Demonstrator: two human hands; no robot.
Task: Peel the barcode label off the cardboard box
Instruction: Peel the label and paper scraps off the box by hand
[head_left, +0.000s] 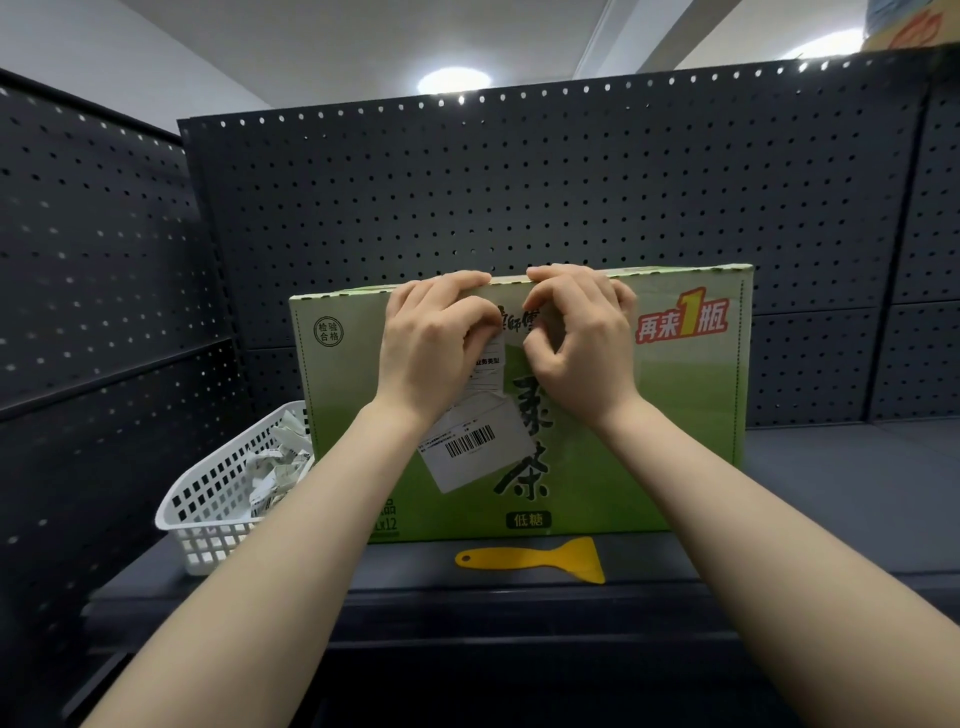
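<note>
A green cardboard box with black characters stands on a dark shelf. Two white labels are stuck on its front. The barcode label sits tilted at the lower middle, flat on the box. Above it is a second printed label, whose top is under my left hand. That hand's fingers reach the box's top edge and its thumb presses on the upper label. My right hand rests at the top edge beside it, fingers hooked over the edge, with index and thumb curled just right of the upper label's corner.
A white plastic basket with several crumpled peeled labels stands left of the box. A yellow plastic scraper lies on the shelf in front of the box. Dark pegboard panels close off the back and left side.
</note>
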